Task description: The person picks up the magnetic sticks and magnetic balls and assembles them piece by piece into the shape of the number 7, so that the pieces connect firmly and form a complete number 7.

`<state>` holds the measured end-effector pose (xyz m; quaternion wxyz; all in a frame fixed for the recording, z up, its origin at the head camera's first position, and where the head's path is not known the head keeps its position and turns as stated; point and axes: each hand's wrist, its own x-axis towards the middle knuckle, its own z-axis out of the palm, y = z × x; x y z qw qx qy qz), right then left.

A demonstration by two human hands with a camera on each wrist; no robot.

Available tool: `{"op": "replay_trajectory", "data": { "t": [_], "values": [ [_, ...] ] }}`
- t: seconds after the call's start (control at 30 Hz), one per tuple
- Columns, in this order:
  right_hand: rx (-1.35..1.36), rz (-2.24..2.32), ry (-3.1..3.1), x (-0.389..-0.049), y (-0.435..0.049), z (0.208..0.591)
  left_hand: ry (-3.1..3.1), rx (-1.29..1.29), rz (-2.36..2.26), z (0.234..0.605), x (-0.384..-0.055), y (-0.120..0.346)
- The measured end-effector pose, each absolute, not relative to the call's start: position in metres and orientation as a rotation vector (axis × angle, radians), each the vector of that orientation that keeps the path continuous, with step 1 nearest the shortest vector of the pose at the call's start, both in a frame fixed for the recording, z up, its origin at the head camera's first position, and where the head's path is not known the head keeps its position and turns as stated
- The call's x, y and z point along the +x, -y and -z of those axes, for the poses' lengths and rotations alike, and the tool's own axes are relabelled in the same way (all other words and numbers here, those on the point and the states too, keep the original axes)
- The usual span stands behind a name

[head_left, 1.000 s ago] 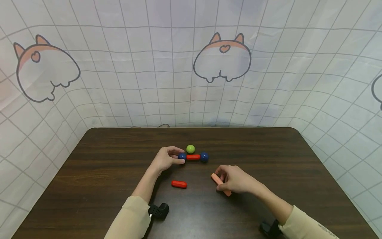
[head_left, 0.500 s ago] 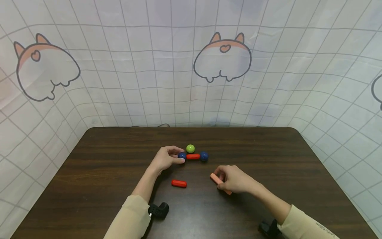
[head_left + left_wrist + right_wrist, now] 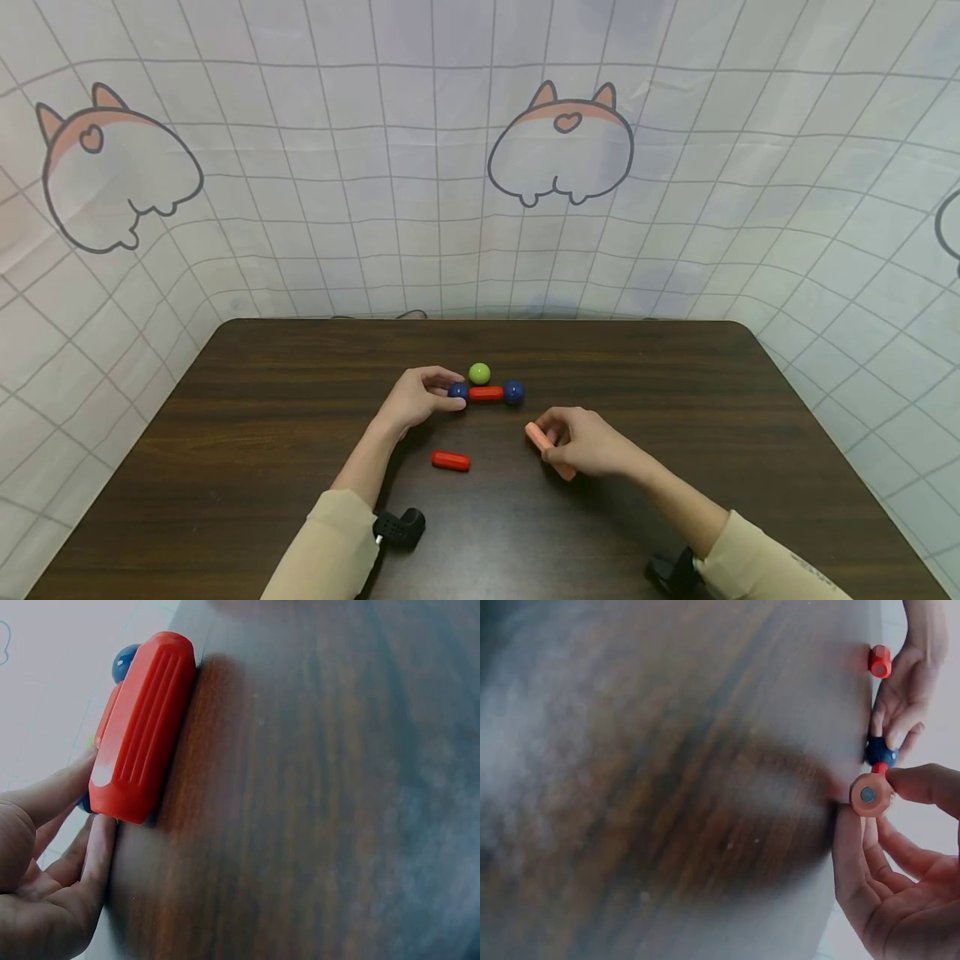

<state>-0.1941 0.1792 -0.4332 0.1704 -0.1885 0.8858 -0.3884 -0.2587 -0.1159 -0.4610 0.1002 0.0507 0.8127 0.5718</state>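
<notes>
My left hand (image 3: 416, 398) pinches a dark blue ball (image 3: 457, 391) between thumb and fingers. That ball sits at the left end of a red rod (image 3: 486, 393), with another blue ball (image 3: 513, 393) at the right end. Nearer the front, my right hand (image 3: 588, 442) holds an orange rod (image 3: 534, 432) slantwise, its far end pointing toward the right blue ball. In the right wrist view, the orange rod (image 3: 859, 804) faces the camera end-on and shows a grey round disc in its end. A loose grooved red rod (image 3: 146, 727) stands large in the left wrist view, partly covering the joined pieces.
Just behind the joined row lies a light green ball (image 3: 479, 373). The loose red rod rests between the two forearms on the dark wooden table (image 3: 225, 467). A white grid-patterned curtain (image 3: 337, 208) hangs behind the table's far edge.
My right hand has shifted slightly away from me and to the left with the orange rod, closer to the blue-ended row. The left hand and the other pieces stay in place.
</notes>
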Motion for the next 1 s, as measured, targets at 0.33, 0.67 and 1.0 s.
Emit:
{"op": "replay_trajectory", "data": {
  "t": [0.33, 0.67, 1.0],
  "values": [
    [-0.428, 1.327, -2.364, -0.197, -0.177, 0.434, -2.404, 0.147, -1.695, 0.459, -0.257, 0.116],
    [-0.327, 1.448, -2.235, -0.201, -0.173, 0.436, -2.409, 0.126, -1.675, 0.461, -0.257, 0.116],
    [-0.271, 1.471, -2.203, -0.207, -0.17, 0.44, -2.405, 0.133, -1.688, 0.459, -0.256, 0.115]
  ]
}}
